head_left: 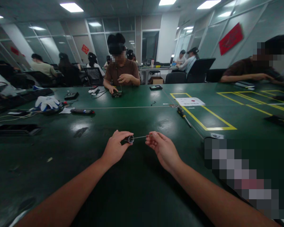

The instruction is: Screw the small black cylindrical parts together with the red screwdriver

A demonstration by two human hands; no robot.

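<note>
Left hand point(115, 145): fingers pinch tube point(130, 139). Right hand point(163, 148): fingers pinch rod point(140, 137). Likely light, stiff; hold tube sides, rod end.

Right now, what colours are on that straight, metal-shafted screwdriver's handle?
The screwdriver handle is black and yellow, shown in the head view.

Note on the green table point(137, 118) a screwdriver point(184, 116) with a black-and-yellow handle, beside a yellow tape outline point(196, 119); over its far part, a white sheet point(190, 101). Record at left bunched white-and-blue gloves point(46, 102) near a black cylindrical tool point(82, 112). Record across the table a co-worker point(123, 71) in brown, at a dark device point(117, 94).
</note>
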